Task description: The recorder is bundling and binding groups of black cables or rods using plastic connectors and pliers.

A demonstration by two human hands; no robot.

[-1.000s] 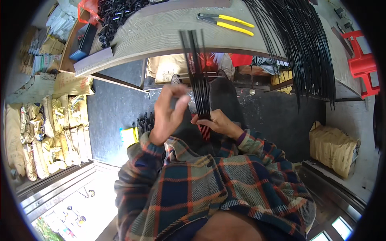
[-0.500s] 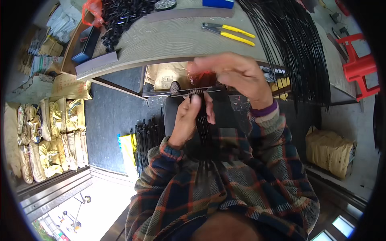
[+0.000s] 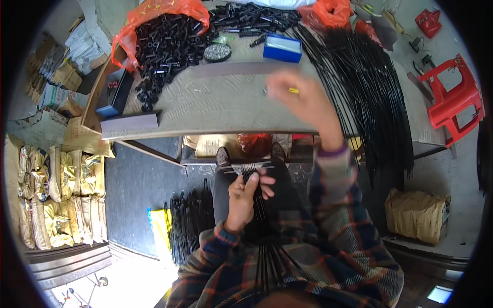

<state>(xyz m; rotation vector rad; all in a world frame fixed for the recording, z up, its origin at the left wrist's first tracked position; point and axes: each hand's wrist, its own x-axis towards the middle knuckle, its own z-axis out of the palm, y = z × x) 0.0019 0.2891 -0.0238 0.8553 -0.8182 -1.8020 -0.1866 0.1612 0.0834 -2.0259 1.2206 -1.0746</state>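
Left hand (image 3: pixel 243 204): closed on a bundle of black strands (image 3: pixel 260 208), thumb on top, other fingers showing on the far side. Bundle is over the lap, off the tabletop (image 3: pixel 231 110), near the middle of its front edge. Near ends splay against the plaid jacket (image 3: pixel 359 269); thin silver rods (image 3: pixel 264 165) lie crosswise at the far end.

Left of the legs, below the tabletop, more black strands (image 3: pixel 187 220) beside a yellow sheet (image 3: pixel 161 231).

Right hand (image 3: pixel 298 92): over the tabletop, inboard of the front edge, about mid-width. Motion-blurred; can't tell if it's wide, narrow or gripping. A yellow-handled tool (image 3: pixel 293 91) shows past it, mostly hidden.

Right end of tabletop: long pile of black cables (image 3: pixel 372 97), hanging over the front edge. Toward the far edge: blue box (image 3: pixel 282 49), round dark pad (image 3: pixel 217 52). Far left corner: heap of small black parts (image 3: pixel 162 46) in an orange bag (image 3: pixel 125 49).

My read: step in hand is left holding the bundle, right at the tool. Next move calls for a firm right grip on the handles, left pinch kept tight so the strands don't fan or slip.
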